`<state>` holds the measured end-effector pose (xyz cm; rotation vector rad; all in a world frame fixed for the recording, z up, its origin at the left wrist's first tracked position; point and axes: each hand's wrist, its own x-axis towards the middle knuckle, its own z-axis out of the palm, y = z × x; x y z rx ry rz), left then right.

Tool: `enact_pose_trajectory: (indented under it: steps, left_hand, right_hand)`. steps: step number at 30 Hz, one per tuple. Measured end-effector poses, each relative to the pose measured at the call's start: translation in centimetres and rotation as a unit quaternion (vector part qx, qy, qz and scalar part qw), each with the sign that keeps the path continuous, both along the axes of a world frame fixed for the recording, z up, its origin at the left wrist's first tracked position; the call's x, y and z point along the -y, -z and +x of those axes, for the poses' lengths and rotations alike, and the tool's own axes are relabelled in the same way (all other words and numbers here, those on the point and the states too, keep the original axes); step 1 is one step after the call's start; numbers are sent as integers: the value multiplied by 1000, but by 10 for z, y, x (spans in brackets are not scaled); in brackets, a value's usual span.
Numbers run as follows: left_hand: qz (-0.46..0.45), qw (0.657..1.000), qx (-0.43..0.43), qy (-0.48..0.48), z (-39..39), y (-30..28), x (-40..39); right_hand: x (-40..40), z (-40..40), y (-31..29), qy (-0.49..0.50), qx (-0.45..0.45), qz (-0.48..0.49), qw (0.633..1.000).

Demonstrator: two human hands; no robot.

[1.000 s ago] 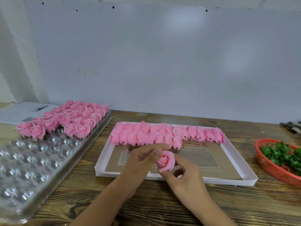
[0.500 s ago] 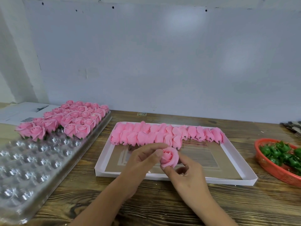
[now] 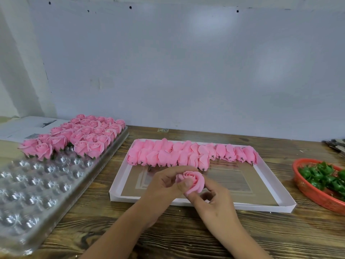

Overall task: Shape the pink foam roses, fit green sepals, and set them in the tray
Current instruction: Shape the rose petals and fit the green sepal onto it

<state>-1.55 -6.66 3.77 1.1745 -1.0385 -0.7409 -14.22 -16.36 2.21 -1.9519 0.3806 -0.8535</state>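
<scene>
Head view shows both hands' grip, left hand and right hand, pinching one rose mid-shaping, its sepal unfitted, finished roses part-filling the tray to the left, many unshaped buds beyond.

Pink rose, red basket

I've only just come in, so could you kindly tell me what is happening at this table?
A person is shaping one pink foam rose with both hands: the left hand and right hand pinch it above the white cardboard tray of unshaped buds. Finished roses fill the far end of the clear plastic tray on the left. Green sepals wait in the red basket on the right.
</scene>
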Motion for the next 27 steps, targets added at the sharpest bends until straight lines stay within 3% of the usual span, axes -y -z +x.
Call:
enact_pose_trajectory:
  steps: [19,27]
  left_hand:
    - [11,999,-41,-13,6,7,2]
    - [50,994,91,-34,2,9,6]
  right_hand:
    - [3,0,5,20,26,37,999]
    - [6,0,8,73,30,1,997]
